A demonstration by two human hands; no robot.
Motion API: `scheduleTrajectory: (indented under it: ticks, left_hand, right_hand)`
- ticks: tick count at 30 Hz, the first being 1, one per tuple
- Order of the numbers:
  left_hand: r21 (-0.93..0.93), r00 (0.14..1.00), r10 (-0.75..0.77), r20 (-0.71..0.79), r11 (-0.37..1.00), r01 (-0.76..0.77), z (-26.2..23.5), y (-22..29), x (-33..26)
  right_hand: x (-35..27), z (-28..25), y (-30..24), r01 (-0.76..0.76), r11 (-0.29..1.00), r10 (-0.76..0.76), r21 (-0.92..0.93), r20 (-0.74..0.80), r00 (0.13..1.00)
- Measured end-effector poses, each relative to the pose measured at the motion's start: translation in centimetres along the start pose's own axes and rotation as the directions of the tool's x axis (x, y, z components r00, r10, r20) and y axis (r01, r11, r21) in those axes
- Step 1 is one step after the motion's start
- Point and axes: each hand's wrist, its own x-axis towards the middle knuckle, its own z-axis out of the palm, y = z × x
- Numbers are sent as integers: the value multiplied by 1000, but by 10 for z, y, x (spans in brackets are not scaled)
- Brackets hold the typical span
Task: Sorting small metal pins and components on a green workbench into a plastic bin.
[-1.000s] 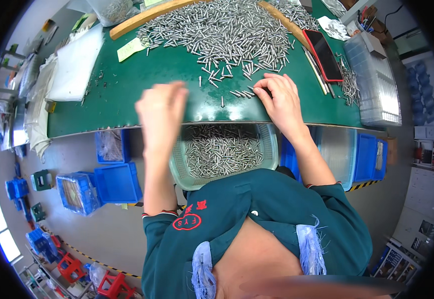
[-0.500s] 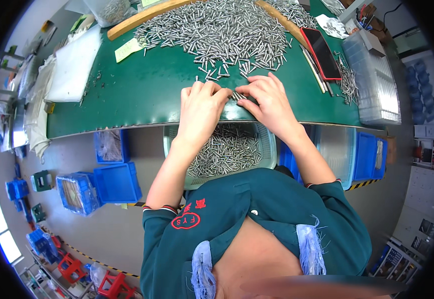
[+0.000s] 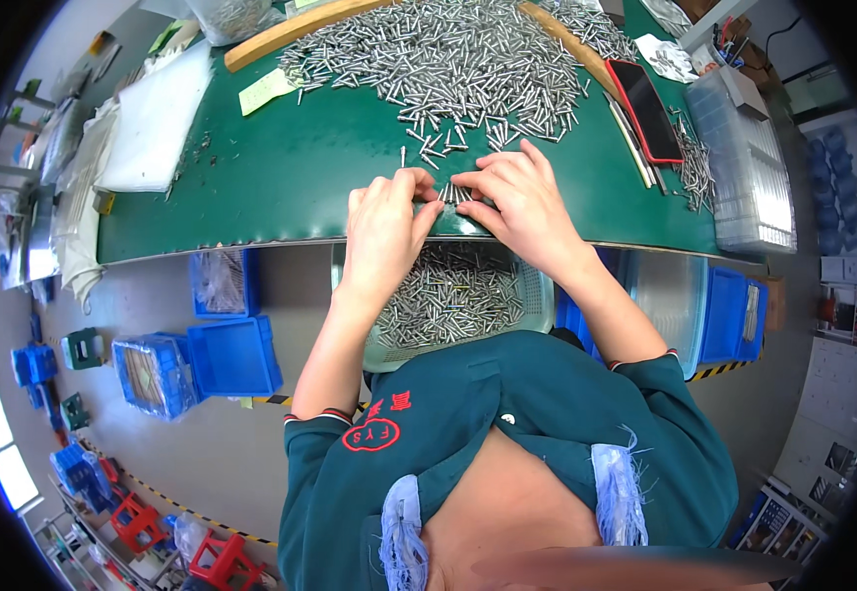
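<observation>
Close to the table's front edge, a short row of small silvery metal pins (image 3: 454, 194) lies side by side between my hands. My left hand (image 3: 385, 225) closes on the row's left end, thumb and forefinger bent against it. From the other end, my right hand (image 3: 524, 205) pinches the row with thumb and fingertips. A few loose pins (image 3: 432, 148) lie just beyond my fingers, in front of a large heap of the same pins (image 3: 458, 69). Below the edge, a pale green basket (image 3: 541, 310) holds many more pins.
Wooden bars (image 3: 296, 32) flank the heap on the green table (image 3: 281, 187). To the right lie a red-edged phone (image 3: 648, 113), thin sticks, more pins and clear plastic boxes (image 3: 741, 163). White foam sheets (image 3: 158, 118) and a yellow note (image 3: 266, 91) are at left. Blue crates (image 3: 234, 357) stand below.
Both hands have drawn slightly nearer the table's front edge with the row of pins. The row now shows more clearly between my fingers. The whole view has shifted a little.
</observation>
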Motion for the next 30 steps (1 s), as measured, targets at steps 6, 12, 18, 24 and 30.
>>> scheduleTrajectory:
  ticks: [6, 12, 18, 24, 30]
  left_hand:
    - [-15, 1000, 11, 14, 1000, -11, -4, 1, -3]
    - [-20, 997, -40, -62, 999, 38, -7, -2, -2]
    - [380, 927, -89, -363, 895, 234, -49, -45, 2]
    - [209, 999, -21, -38, 978, 28, -19, -12, -9]
    - [307, 995, 55, -84, 951, -26, -5, -6, 11]
  right_hand:
    - [4, 2, -1, 50, 996, -52, -73, -27, 998]
    - [7, 10, 0, 62, 987, -69, -150, -42, 997]
    - [5, 6, 0, 56, 989, -62, -135, -39, 997]
    - [5, 8, 0, 48, 990, -54, -131, -46, 997]
    - [4, 12, -1, 31, 987, -41, -158, -63, 997]
